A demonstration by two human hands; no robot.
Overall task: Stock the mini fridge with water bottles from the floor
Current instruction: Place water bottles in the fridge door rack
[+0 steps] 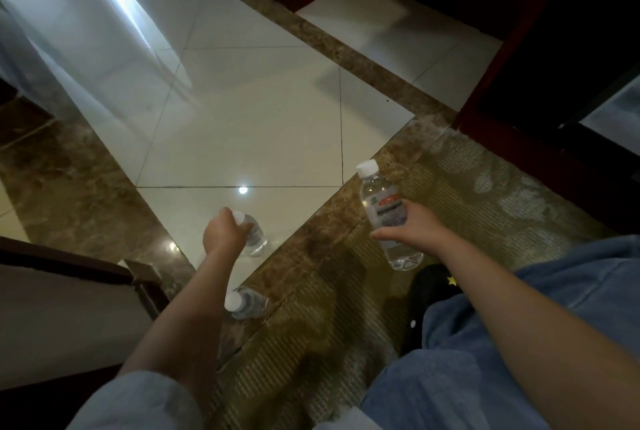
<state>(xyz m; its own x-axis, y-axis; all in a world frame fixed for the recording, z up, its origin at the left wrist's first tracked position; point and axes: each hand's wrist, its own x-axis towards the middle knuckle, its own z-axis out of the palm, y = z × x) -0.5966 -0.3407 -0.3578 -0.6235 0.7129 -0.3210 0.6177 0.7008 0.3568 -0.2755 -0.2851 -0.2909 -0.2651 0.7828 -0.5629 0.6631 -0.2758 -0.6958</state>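
2 grips busy: right hand (403, 230) clasps raised bottle (384, 213); left hand (223, 235) grasps floor bottle (254, 237).

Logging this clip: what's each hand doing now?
Left hand: closed around a floor bottle.
Right hand: holding a lifted bottle.

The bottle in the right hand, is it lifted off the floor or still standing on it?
Lifted. The right hand holds the bottle around its label, tilted, with its base hanging clear above the brown floor.
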